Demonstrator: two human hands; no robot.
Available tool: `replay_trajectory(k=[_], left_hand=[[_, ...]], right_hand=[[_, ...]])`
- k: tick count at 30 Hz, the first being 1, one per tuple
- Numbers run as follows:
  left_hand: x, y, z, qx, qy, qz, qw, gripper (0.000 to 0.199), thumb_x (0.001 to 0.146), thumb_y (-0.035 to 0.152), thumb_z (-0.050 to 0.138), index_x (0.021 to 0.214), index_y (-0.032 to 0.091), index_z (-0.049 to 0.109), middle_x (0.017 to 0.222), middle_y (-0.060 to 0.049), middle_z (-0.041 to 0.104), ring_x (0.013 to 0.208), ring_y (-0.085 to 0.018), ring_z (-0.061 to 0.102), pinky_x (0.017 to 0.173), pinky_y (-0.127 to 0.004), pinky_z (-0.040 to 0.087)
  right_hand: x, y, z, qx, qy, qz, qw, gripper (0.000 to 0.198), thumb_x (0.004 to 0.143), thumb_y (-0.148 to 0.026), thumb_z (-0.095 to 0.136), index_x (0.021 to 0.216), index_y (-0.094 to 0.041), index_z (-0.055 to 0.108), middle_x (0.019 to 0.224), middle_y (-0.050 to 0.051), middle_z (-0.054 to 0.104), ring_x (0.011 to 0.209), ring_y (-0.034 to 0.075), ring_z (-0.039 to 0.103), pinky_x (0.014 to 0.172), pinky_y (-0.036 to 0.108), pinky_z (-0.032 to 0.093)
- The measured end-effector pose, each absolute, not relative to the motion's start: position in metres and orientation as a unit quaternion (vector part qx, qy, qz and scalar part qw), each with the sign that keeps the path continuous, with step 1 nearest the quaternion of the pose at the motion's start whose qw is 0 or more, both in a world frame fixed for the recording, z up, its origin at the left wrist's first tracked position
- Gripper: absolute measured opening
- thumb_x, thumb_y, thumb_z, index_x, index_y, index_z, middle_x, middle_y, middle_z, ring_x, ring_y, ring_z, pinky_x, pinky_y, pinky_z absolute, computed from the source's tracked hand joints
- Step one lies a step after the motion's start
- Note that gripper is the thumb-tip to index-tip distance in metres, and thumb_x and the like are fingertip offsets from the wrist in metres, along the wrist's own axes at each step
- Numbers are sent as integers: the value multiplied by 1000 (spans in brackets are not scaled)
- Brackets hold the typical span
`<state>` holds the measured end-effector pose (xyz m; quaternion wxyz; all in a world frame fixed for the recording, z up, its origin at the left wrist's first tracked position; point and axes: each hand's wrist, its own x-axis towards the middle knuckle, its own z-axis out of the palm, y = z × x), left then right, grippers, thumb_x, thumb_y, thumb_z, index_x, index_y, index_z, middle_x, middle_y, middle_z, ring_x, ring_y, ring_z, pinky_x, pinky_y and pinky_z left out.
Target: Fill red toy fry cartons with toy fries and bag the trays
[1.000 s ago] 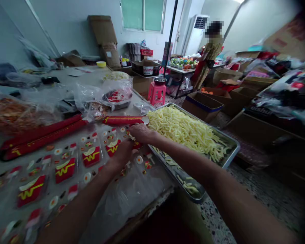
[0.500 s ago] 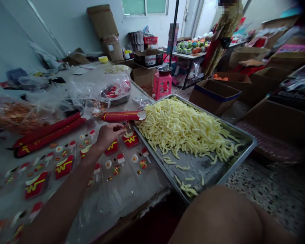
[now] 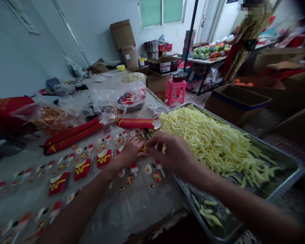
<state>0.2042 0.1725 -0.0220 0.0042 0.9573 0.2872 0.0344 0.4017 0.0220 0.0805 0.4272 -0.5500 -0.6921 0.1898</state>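
My left hand is closed at a small red fry box with a yellow zigzag mark, mostly hidden by the fingers. Bent in a pinch, my right hand meets it from the right, and a pale yellow bit, like a fry-shaped piece, shows among its fingers. Under both hands lie clear plastic trays holding small figures: eggs, pizzas and red-and-white ice lollies. Similar red fry boxes sit in a row to the left. The metal tray on the right holds a heap of pale yellow fry-shaped pieces.
Long red paper sleeves lie behind the hands. Plastic bags and a bowl of red-and-white pieces stand farther back. A pink stool and cardboard boxes are beyond the tray. A person stands at another table.
My right hand has come into view from the right and reached the fry box beside my left hand. My left hand's fingers have closed in on the box. The view has turned left.
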Motion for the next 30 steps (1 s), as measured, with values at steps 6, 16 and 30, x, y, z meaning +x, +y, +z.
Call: replay_trajectory(k=[6, 16, 30], left_hand=[[204, 179, -11, 930, 327, 140, 89, 63, 80, 51, 89, 132, 20, 71, 126, -14, 77, 114, -33, 73, 104, -44, 52], [263, 318, 25, 924, 251, 33, 287, 92, 59, 35, 88, 147, 19, 63, 128, -9, 74, 111, -29, 70, 98, -37, 56], [265, 234, 80, 976, 204, 76, -13, 90, 64, 52, 87, 148, 32, 64, 125, -11, 65, 122, -38, 59, 112, -48, 41]], right_hand=[[456, 132, 76, -757, -594, 108, 248, 34, 96, -42, 64, 89, -16, 84, 78, 6, 74, 74, 18, 64, 61, 28, 34], [425, 189, 52, -789, -579, 154, 134, 40, 85, -43, 77, 113, -16, 81, 106, 13, 79, 91, 26, 72, 72, 29, 50], [440, 94, 53, -655, -420, 417, 470, 16, 77, -27, 76, 73, -15, 68, 48, -8, 45, 46, 8, 37, 49, 22, 30]])
